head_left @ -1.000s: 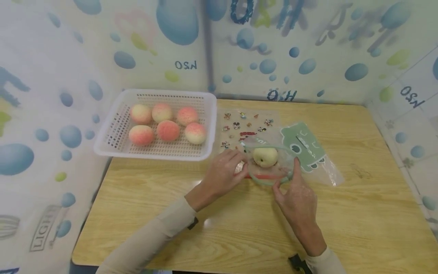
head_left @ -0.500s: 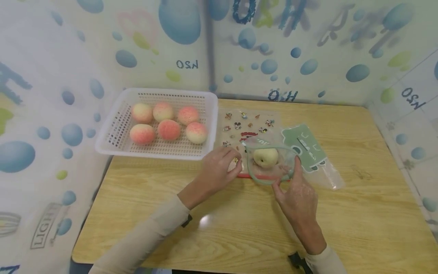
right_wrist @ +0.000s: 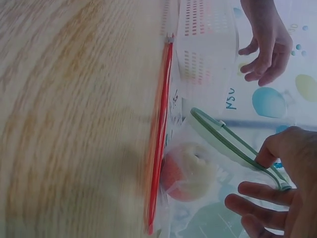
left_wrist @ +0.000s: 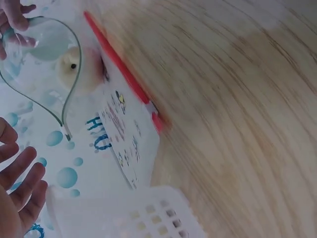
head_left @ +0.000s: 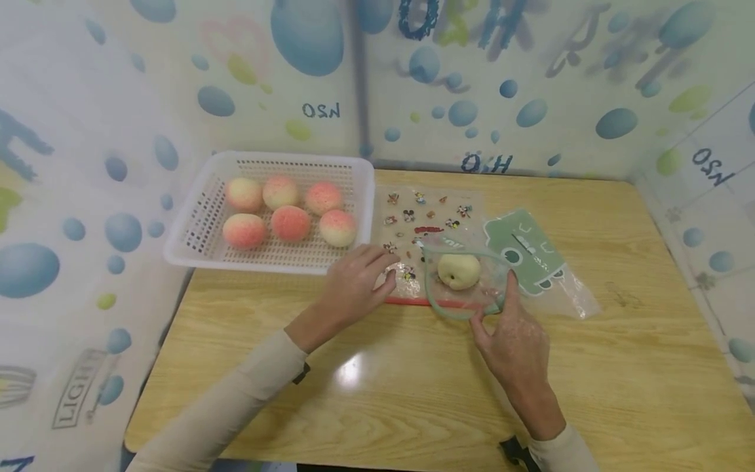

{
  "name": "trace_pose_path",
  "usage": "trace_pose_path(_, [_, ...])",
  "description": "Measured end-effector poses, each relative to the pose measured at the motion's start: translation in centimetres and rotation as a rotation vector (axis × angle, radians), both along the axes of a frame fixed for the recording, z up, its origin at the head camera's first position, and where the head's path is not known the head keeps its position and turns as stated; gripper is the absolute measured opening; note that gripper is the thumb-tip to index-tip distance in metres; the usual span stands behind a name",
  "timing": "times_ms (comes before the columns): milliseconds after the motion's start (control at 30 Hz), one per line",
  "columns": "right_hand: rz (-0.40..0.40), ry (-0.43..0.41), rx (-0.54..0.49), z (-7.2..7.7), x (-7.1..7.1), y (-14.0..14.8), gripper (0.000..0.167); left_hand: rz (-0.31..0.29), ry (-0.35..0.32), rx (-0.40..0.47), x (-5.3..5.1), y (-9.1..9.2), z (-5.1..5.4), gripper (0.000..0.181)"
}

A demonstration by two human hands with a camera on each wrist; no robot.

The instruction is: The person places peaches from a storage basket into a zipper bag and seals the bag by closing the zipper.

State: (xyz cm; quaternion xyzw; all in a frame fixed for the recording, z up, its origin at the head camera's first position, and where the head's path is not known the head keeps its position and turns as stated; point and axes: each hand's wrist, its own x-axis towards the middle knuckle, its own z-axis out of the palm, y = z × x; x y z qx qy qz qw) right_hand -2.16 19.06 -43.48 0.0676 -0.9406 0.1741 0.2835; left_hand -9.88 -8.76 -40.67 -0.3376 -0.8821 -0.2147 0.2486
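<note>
Peach (head_left: 459,271) in bag (head_left: 491,267), between left hand (head_left: 356,283) and right hand (head_left: 516,344)

table (head_left: 389,400) gives room in front, basket (head_left: 259,266) blocks behind

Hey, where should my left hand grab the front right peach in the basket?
With your left hand, probably best from above, over the near right corner, fingers round its upper sides. The front right peach is rounded with its top uncovered; other peaches crowd its left and back, and the white basket walls it in.
</note>
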Motion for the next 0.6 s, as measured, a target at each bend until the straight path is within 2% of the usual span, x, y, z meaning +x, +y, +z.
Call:
trace_pose_path(167, [-0.012, -0.012, -0.013, 0.1, -0.1, 0.2, 0.077, 0.000, 0.064, 0.008, -0.5, -1.1, 0.3, 0.022])
trace_pose_path(333, [-0.014, -0.042, -0.026, 0.0, -0.1, 0.3, 0.078, 0.000, 0.069, 0.034, -1.0, -2.0, 0.6, 0.025])
trace_pose_path(467, [-0.015, -0.038, -0.032, -0.2, -0.1, 0.3, 0.077, 0.032, 0.064, 0.047, -1.4, -2.8, 0.8, 0.024])
trace_pose_path(600, [-0.015, -0.039, -0.032, -0.2, -0.1, 0.4, 0.077, 0.093, 0.047, 0.037, -2.0, -3.8, 0.7, 0.023])
